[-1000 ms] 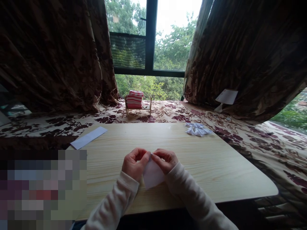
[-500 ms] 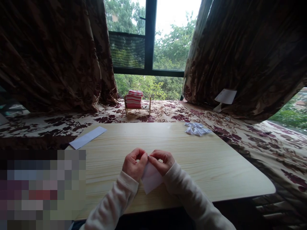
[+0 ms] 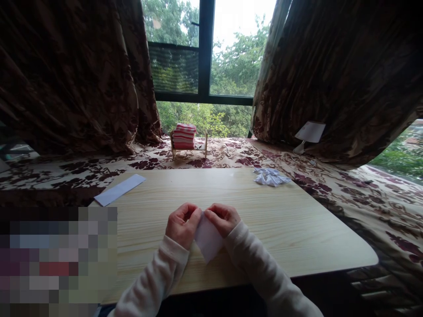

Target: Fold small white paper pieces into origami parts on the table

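A small white sheet of paper point(image 3: 209, 240) hangs between my hands above the table, one corner pointing down toward me. My left hand point(image 3: 183, 224) pinches its upper left edge between thumb and bent fingers. On the other side, my right hand point(image 3: 223, 219) is closed on the upper right edge, thumb against the fingers. The two thumbs are close together near the top of the paper. Fingers partly cover the paper's top edge, so any fold there is hard to make out.
The wooden table point(image 3: 158, 193) bears a strip-shaped stack of white paper point(image 3: 120, 189) at far left and several folded white paper pieces point(image 3: 271, 177) at far right. Beyond it, a small rack point(image 3: 205, 145) with folded red-and-white cloths point(image 3: 184, 135) and a small lamp point(image 3: 309, 132) stand on patterned fabric.
My thumbs have moved slightly apart at the top of the paper. The paper's lower corner has shifted a little to the right and up.
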A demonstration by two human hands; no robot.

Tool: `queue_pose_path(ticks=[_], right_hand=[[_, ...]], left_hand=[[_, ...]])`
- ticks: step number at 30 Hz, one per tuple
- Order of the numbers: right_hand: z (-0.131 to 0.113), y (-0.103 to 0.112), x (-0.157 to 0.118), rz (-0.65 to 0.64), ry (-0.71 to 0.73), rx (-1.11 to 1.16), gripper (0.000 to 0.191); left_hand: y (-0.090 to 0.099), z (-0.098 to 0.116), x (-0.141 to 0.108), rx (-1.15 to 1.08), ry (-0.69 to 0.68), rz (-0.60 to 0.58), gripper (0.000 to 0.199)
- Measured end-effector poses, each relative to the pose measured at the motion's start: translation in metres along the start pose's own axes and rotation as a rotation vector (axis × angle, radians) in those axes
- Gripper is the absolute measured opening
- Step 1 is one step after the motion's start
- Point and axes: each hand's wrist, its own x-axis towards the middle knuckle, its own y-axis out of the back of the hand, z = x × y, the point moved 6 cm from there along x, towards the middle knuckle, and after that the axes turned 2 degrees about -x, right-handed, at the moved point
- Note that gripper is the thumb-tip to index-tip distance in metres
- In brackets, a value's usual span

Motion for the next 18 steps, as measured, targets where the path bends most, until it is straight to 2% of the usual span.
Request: queue_pose_path(ticks=[5,8,11,15,18], right_hand=[[0.003,0.006,-0.001,0.079,0.024,0.019,0.018],[0.002,0.006,-0.001,0.074,0.051,0.048,0.016],[0.007,0.007,-0.001,0.112,0.015,0.139,0.018],[0.014,0.01,-0.001,0.167,-0.055,0.229,0.022],[0.009,0.01,-0.001,0.14,-0.021,0.149,0.019]], left_hand=[[0.003,-0.002,0.002,-0.055,0.036,0.03,0.022],[0.002,-0.004,0.002,-0.063,0.048,0.005,0.023],[0.0,-0.003,0.001,-0.043,0.045,-0.058,0.026],[-0.004,0.003,-0.002,0.023,-0.002,-0.136,0.027],[-0.005,0.009,-0.004,0.088,-0.074,-0.128,0.025]])
